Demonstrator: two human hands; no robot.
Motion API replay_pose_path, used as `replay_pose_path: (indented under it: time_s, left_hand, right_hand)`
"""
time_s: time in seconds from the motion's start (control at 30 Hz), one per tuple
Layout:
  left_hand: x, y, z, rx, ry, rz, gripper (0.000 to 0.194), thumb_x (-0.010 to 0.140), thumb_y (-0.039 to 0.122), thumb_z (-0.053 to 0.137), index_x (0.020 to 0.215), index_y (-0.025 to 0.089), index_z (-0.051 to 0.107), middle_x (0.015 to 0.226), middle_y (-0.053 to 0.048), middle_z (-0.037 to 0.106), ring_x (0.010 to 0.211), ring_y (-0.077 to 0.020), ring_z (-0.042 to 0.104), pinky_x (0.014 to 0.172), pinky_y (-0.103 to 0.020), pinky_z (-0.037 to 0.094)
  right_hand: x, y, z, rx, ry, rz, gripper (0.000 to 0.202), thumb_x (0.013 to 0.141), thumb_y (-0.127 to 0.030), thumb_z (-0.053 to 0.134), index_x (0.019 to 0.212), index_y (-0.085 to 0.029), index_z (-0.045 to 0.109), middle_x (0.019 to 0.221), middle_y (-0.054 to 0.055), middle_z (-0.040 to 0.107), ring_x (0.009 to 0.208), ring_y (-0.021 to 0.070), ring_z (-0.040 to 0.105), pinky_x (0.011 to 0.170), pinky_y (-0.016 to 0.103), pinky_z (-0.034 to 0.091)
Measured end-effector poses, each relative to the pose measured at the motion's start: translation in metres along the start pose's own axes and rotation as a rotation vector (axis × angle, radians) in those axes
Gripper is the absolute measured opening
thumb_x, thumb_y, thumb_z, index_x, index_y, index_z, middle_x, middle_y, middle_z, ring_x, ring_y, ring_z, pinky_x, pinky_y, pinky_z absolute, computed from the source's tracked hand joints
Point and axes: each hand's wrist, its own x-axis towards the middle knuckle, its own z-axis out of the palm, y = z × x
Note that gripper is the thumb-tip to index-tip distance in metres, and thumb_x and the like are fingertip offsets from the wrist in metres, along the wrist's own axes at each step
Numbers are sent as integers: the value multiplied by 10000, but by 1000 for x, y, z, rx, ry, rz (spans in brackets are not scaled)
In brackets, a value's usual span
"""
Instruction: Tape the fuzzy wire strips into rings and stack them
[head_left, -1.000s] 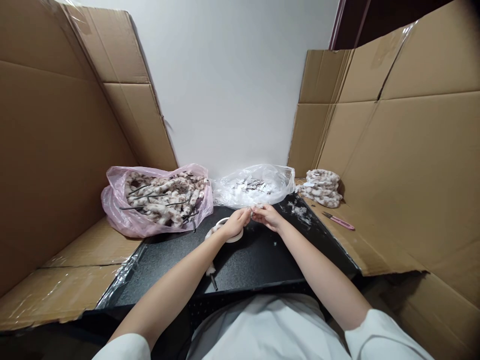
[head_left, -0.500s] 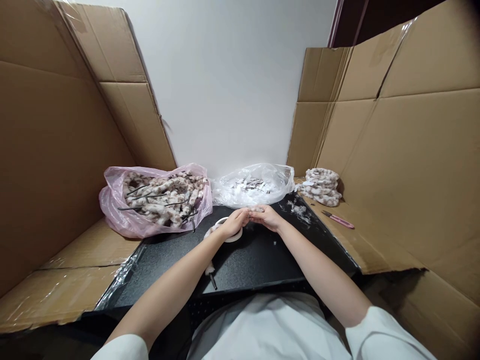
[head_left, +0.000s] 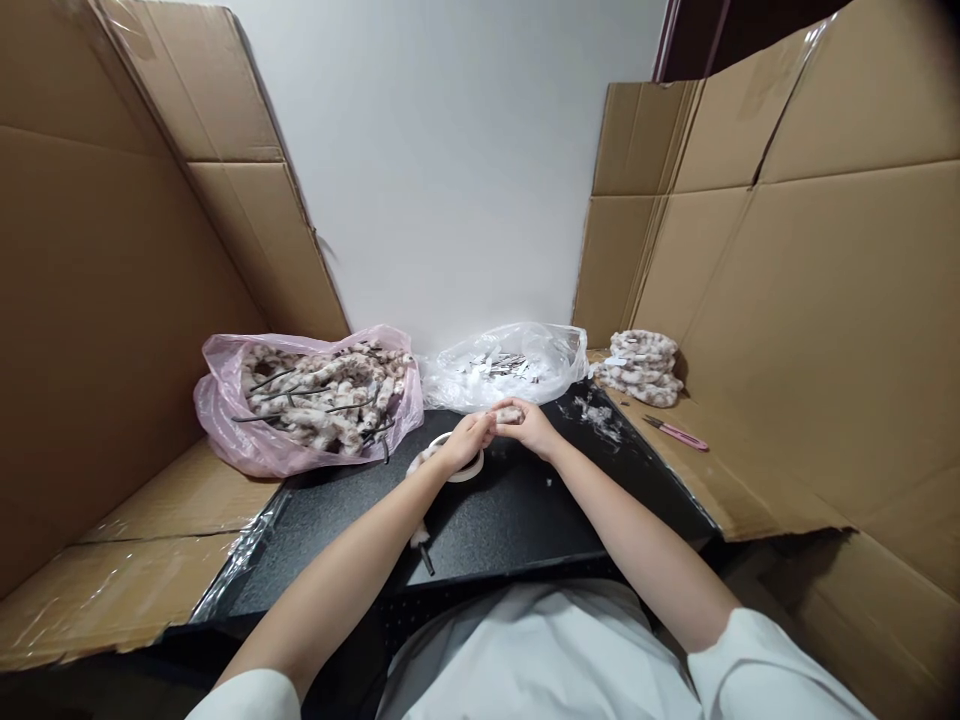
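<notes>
Over the middle of the black table, my left hand (head_left: 471,440) and my right hand (head_left: 529,430) meet with fingertips together. Both are closed on a fluffy white-and-brown plush tube (head_left: 511,414), part of which shows above the right fingers. A white ring (head_left: 466,472) lies under my left hand, partly covered by it. More plush (head_left: 417,462) shows left of that wrist. Below my left forearm a plush end (head_left: 418,535) with a dark rod or cord sticks out; the forearm hides whether these pieces join.
A pink bag (head_left: 225,425) of plush tubes with dark rods stands left. Behind my hands is a clear bag (head_left: 559,350) of small metallic and white pieces. On the right are stacked plush bands (head_left: 643,368), pink-handled snips (head_left: 679,433) and loose fluff (head_left: 600,420). Cardboard walls flank the table.
My right fingers have shifted and curled slightly upward, so more of the plush shows between them. My left hand stays nearly where it was. The view has tilted slightly.
</notes>
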Motion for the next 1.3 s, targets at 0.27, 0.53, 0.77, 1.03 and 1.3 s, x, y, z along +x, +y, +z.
replay_pose_path:
  time_s: [0.27, 0.53, 0.77, 1.03, 1.3]
  left_hand:
    - [-3, 3, 0, 14, 19, 19, 435, 776, 587, 472, 629, 192, 365, 521, 77, 276, 471, -59, 208, 445, -220, 159]
    - [-4, 2, 0, 29, 8, 34, 456, 780, 614, 470, 650, 181, 408, 530, 78, 278, 468, -59, 204, 444, -219, 158]
    - [-6, 4, 0, 35, -27, 48, 460, 794, 610, 462, 680, 165, 461, 540, 69, 303, 479, -67, 224, 448, -221, 175]
    - [-5, 1, 2, 42, -22, 62, 496, 778, 658, 454, 676, 173, 435, 543, 70, 290, 483, -69, 240, 460, -226, 198]
    - [-5, 3, 4, 46, -2, 24, 472, 749, 596, 541, 599, 172, 398, 518, 67, 320, 484, -59, 260, 466, -222, 200]
  right_hand:
    - [1, -11, -15, 11, -41, 35, 275, 493, -337, 820, 652, -157, 684, 612, -18, 642, 548, 98, 542, 557, 244, 466]
    - [2, -2, -10, 5, -47, 41, 300, 446, -305, 856, 648, -142, 705, 601, -7, 663, 534, 106, 563, 569, 255, 467]
    - [1, 0, -8, 6, -50, 43, 300, 468, -336, 845, 660, -150, 709, 587, -9, 662, 508, 98, 545, 558, 254, 458]
    - [1, 4, -5, -64, -52, -3, 244, 513, -305, 810, 687, -166, 711, 587, -11, 660, 529, 126, 564, 577, 273, 458]
    - [0, 7, -5, -188, -94, -90, 155, 572, -253, 739, 685, -158, 691, 630, -11, 668, 587, 140, 582, 623, 275, 457]
